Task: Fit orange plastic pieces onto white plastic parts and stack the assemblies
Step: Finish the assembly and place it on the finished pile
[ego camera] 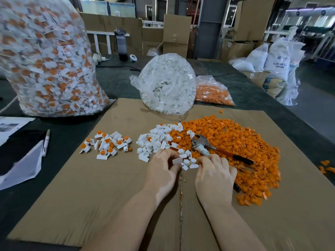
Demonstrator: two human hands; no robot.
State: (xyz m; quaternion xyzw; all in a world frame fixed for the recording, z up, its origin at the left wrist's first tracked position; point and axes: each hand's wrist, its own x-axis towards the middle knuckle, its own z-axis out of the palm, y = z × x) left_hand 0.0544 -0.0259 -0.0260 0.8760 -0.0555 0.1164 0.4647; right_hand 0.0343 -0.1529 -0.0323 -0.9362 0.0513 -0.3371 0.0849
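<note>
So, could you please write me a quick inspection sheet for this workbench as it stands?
Surface: flattened cardboard sheet over a dark table.
Job's things: loose orange pieces, white parts, small pile of finished assemblies; big bag of assemblies, bag of white parts, bag of orange pieces.
Clutter: pliers on the orange heap, marker, papers, water bottle.
Hands: left hand pinches a white part; right hand curled at the pile, contents hidden.
Cables: power strip and a lead behind.
Surroundings: cartons, sacks.
</note>
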